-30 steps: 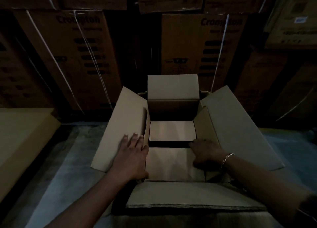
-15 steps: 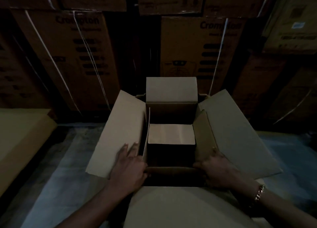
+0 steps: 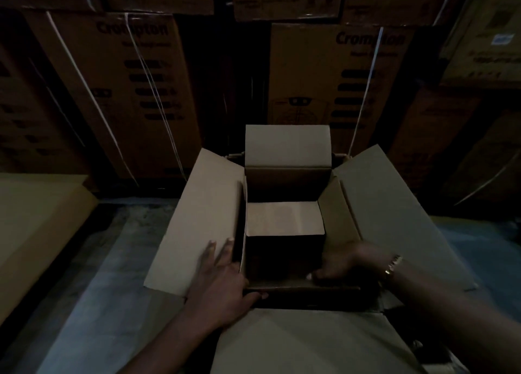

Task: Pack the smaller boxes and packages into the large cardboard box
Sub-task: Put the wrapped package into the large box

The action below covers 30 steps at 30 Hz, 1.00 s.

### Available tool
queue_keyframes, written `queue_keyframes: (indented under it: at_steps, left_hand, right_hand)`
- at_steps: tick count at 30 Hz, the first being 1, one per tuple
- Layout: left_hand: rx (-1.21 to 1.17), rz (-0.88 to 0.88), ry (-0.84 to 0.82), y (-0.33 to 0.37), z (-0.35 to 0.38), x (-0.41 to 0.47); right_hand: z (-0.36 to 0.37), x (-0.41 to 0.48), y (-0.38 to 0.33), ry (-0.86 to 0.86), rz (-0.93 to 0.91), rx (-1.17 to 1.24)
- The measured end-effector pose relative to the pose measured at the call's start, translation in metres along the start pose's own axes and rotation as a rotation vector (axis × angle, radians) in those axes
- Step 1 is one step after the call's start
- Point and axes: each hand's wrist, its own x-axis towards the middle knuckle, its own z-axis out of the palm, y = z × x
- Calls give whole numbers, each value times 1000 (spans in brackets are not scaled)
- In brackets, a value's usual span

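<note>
The large cardboard box (image 3: 197, 218) stands open on the floor with all four flaps spread out. Inside, against its far wall, sits a smaller box (image 3: 284, 218) with a pale top. The near half of the interior is dark, and I cannot see what lies there. My left hand (image 3: 222, 286) lies flat on the left flap at the near-left corner, fingers apart and thumb over the near rim. My right hand (image 3: 346, 263), with a bracelet on the wrist, is curled around the near rim at the near-right corner, fingertips inside the box.
Tall strapped cartons (image 3: 127, 92) are stacked in a wall right behind the box. A flat tan cardboard slab (image 3: 36, 218) lies at the left. Grey floor (image 3: 98, 303) shows between the slab and the box. The near flap (image 3: 304, 342) hangs toward me.
A pale surface under both hands in the near half of the box is gone from view. Both hands have drawn back to the near corners, and the near flap has swung out toward me.
</note>
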Motion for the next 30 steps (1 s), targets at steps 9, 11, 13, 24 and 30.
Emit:
queue_keyframes:
  at_steps: [9,11,13,24,30]
  left_hand:
    - [-194,-44,160,3,-6,-6]
    - [-233,-51,95,2,3,0]
    - [-226,-70,92,4,2,9]
    - [-187,-221,10,-7,-36,128]
    - [-430,-389,92,-15,-33,153]
  right_hand:
    - [-9,91,-25,-136,16,-85]
    - [-4,102,-26,19,-1,-136]
    - [1,111,-21,137,27,-194]
    - [5,101,12,420,54,-56]
    - [-5,95,22,622,39,47]
